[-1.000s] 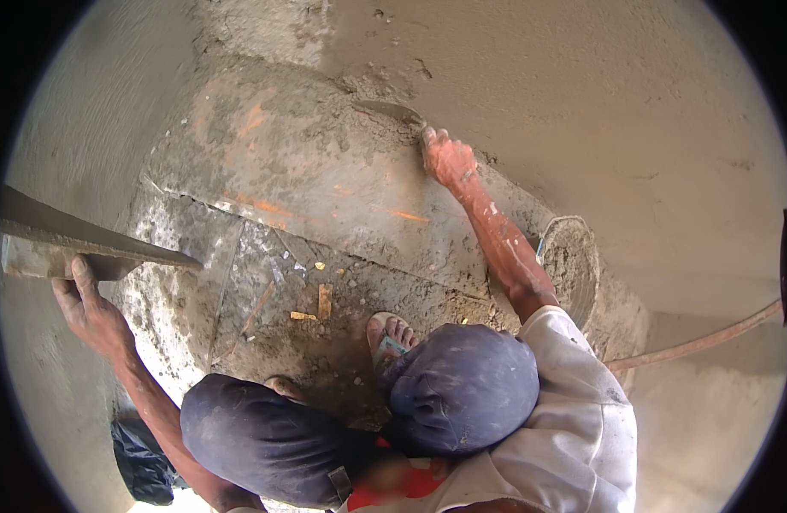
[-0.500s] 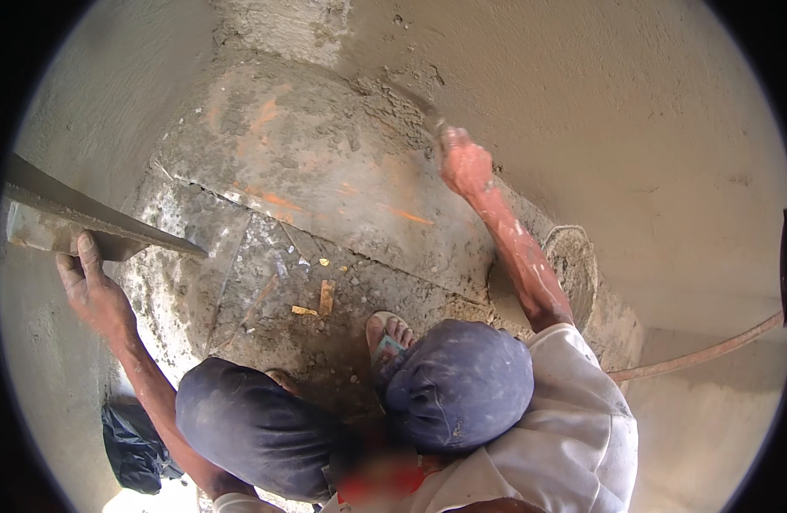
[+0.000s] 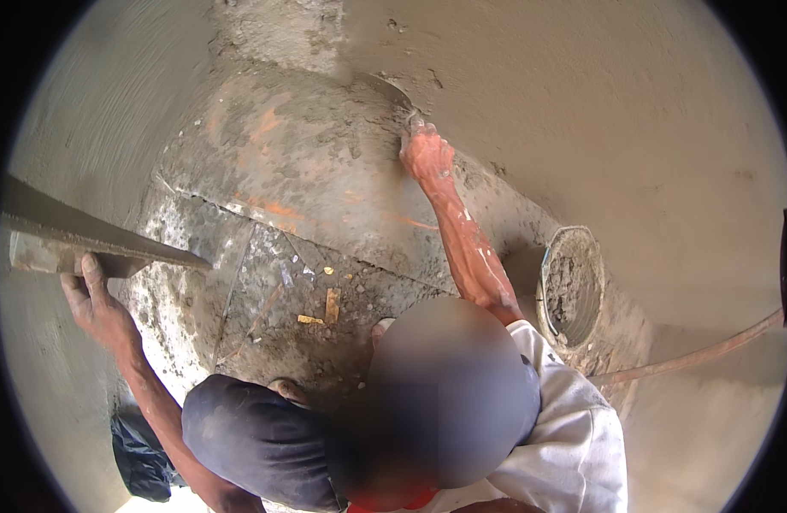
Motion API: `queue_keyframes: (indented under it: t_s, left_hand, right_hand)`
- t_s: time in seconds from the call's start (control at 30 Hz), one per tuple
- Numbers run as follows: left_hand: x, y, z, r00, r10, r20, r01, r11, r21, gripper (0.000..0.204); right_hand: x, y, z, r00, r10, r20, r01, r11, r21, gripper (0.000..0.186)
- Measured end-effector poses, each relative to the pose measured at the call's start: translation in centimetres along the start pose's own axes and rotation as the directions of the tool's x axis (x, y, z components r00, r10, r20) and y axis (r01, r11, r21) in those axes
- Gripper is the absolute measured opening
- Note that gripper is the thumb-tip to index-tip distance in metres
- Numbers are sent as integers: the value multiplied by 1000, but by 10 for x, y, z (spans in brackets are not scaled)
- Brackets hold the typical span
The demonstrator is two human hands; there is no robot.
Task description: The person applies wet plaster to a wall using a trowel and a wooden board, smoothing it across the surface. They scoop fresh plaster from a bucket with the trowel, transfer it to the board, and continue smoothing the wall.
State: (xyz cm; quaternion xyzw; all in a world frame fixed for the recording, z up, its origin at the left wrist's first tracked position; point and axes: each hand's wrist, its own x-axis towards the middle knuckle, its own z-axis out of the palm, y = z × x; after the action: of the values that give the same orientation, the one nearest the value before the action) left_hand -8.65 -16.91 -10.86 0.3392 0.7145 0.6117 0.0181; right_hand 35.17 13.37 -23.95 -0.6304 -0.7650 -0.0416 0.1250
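My left hand (image 3: 103, 312) grips a long, dark, mortar-coated tool, a board or float (image 3: 103, 239) with a short metal piece under it, held out at the left with its far end toward the middle. My right hand (image 3: 427, 158) holds a trowel (image 3: 385, 90) whose blade lies against rough mortar where the concrete ledge (image 3: 308, 154) meets the plastered wall (image 3: 581, 128). Right of my right forearm stands a bucket (image 3: 571, 282) with grey mortar inside.
A smoothed wall (image 3: 85, 111) rises at the left. A cracked, dusty floor (image 3: 265, 299) holds debris and small yellow scraps around my feet. A black plastic sheet (image 3: 141, 453) lies at lower left. A hose (image 3: 692, 350) runs along the right toward a dark object at the rim.
My right hand moved right and down, then back up and left with the trowel along the wall's foot. More of the bucket now shows. My left hand and its tool shifted slightly.
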Motion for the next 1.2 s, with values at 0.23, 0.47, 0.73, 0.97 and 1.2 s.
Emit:
queue_keyframes:
  t_s: [0.23, 0.47, 0.73, 0.97, 1.2]
  left_hand:
    - [-4, 7, -3, 999, -16, -29, 16, 1000, 6, 47]
    - [-5, 5, -3, 1000, -18, -17, 18, 1000, -3, 50]
    - [-5, 11, 2, 998, 51, -26, -48, 991, 127, 47]
    - [-5, 14, -8, 995, 74, -69, -67, 993, 96, 48]
    - [-8, 15, 8, 998, 6, -60, -2, 997, 73, 51]
  right_hand:
    - [-4, 78, -49, 992, -5, -123, 10, 999, 41, 38]
    - [-15, 112, -130, 989, -41, -146, 56, 994, 99, 44]
    - [-88, 114, -96, 929, -64, 365, -25, 972, 232, 57]
    - [-86, 116, -51, 795, -82, 601, -82, 967, 241, 56]
    - [-24, 95, -24, 926, -112, 361, 135, 990, -39, 44]
